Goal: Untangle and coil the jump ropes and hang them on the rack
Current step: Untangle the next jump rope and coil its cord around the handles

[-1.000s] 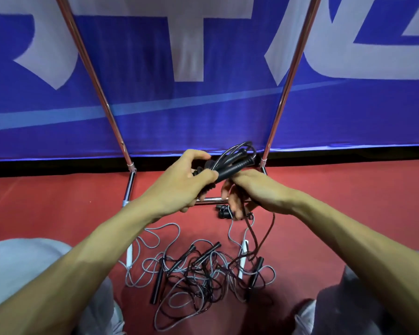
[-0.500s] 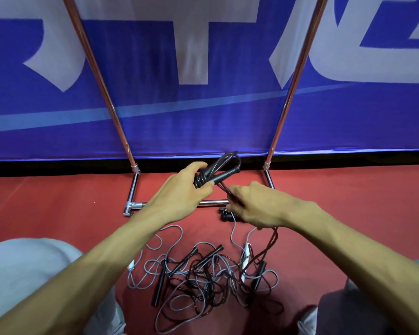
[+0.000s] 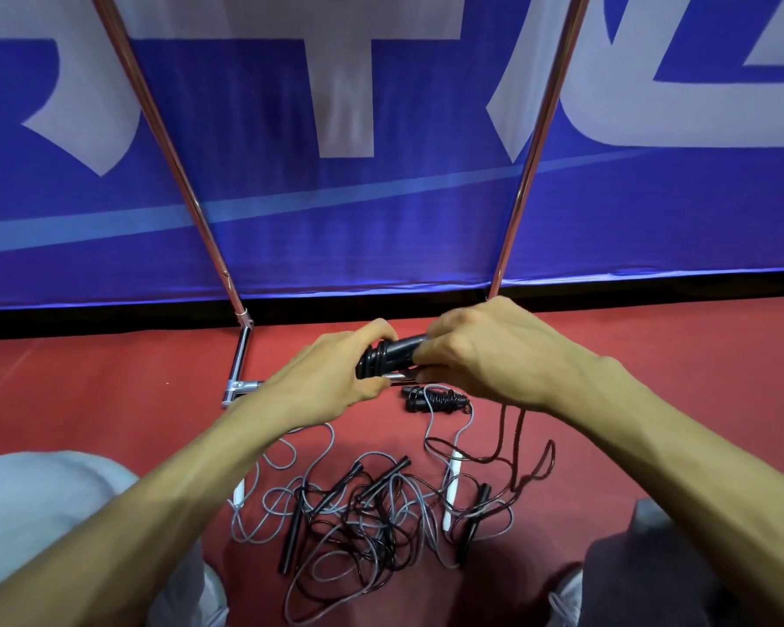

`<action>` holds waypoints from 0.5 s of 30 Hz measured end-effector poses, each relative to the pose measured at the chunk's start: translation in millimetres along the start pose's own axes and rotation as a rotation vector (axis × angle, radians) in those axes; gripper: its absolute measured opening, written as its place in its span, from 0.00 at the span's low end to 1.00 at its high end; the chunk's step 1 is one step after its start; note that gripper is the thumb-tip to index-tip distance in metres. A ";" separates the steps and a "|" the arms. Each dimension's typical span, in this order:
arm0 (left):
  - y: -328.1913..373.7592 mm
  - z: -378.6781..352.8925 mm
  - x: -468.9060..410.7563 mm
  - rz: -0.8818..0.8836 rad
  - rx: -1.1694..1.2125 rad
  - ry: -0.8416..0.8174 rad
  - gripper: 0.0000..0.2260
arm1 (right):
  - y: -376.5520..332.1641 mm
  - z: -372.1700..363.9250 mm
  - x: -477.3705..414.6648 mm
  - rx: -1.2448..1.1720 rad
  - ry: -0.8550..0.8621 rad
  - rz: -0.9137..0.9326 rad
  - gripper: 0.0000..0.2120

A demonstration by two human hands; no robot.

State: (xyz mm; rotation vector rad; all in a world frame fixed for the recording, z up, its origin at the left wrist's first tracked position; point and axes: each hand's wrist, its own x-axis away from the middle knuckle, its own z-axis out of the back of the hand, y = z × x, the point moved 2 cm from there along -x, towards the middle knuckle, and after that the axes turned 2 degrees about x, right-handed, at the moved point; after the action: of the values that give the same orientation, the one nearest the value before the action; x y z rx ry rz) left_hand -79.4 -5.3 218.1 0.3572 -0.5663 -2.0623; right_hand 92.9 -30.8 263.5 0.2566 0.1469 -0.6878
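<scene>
Both hands are clamping one pair of black handles (image 3: 388,356): left hand (image 3: 331,377) is curling round the cord-wrapped end, right hand (image 3: 485,355) is closing thumb and fingers over the other end. The handles are lying roughly level between the two grips, held above the floor (image 3: 652,355). A dark cord (image 3: 503,438) is hanging from under the right hand and looping on the floor below it. Just beneath the grip a coiled rope (image 3: 435,399) is lying by the rack's base bar. Further below, toward the person, the tangled ropes (image 3: 372,513) are sitting in a heap, grey and black cords crossing, with a white handle (image 3: 452,486) sticking out on the right-hand side. The rack (image 3: 173,147) is standing behind the grip, its two uprights rising left and right of it against a blue banner (image 3: 381,219).
</scene>
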 end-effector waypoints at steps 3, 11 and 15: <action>4.2 -1.8 0.3 -0.040 -0.084 0.033 0.13 | 7.2 8.2 5.8 -0.046 0.194 -0.040 0.09; 13.0 -9.0 9.4 -0.165 -0.073 -0.071 0.21 | 23.7 -5.2 5.5 -0.447 0.021 -0.326 0.23; 24.5 -2.9 14.5 -0.288 0.045 0.056 0.24 | 31.5 -15.4 9.9 -0.947 -0.122 -0.431 0.10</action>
State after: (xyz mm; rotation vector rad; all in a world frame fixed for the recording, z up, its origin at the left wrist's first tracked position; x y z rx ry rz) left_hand -68.0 -29.6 228.1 0.5479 -0.5542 -2.3095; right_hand 120.0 -9.0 252.4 -0.7439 0.3978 -0.9821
